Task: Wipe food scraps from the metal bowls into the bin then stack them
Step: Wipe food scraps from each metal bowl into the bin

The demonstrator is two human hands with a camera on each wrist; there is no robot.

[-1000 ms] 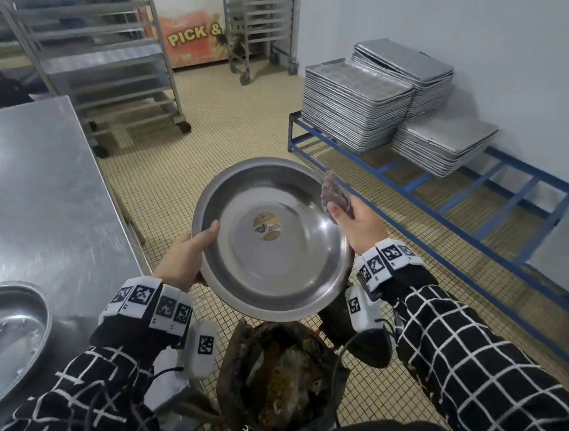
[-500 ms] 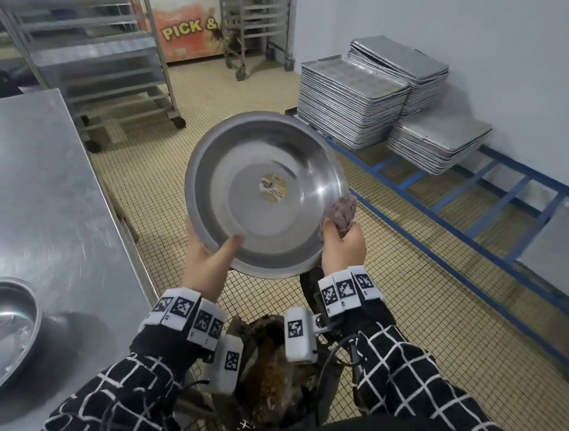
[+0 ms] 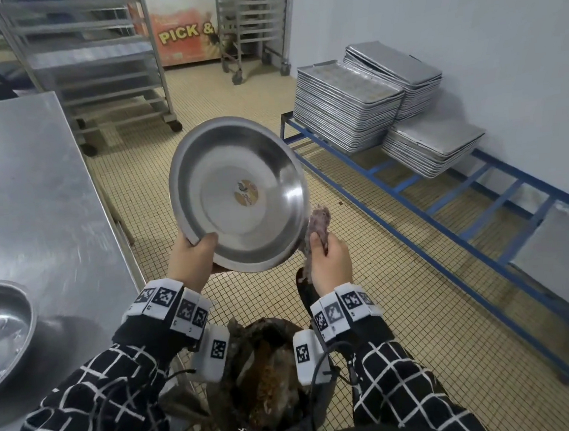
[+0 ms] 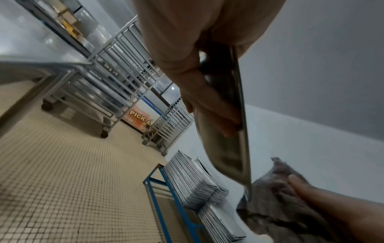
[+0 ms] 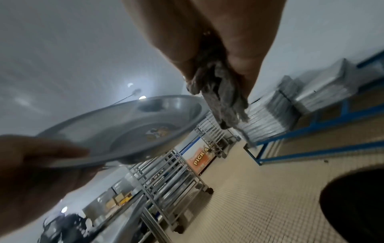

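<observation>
I hold a round metal bowl [image 3: 240, 195] tilted up toward me above the bin [image 3: 266, 371]. A round sticker sits at its centre, and its inside looks clean. My left hand [image 3: 194, 257] grips the bowl's lower left rim [image 4: 239, 115], thumb inside. My right hand [image 3: 328, 256] holds a grey, soiled cloth [image 3: 316, 226] just off the bowl's lower right edge. The cloth [image 5: 220, 102] hangs from my fingers beside the bowl [image 5: 129, 128]. The bin below holds brown food scraps.
A steel table [image 3: 27, 203] stands at my left with another metal bowl [image 3: 0, 329] on it. Stacked baking trays [image 3: 346, 113] rest on a blue rack [image 3: 447, 208] along the right wall. Wheeled tray racks [image 3: 91, 67] stand behind on the tiled floor.
The bowl has been lifted and tilted more upright. My right hand with the cloth slid down the bowl's right side and came off its rim.
</observation>
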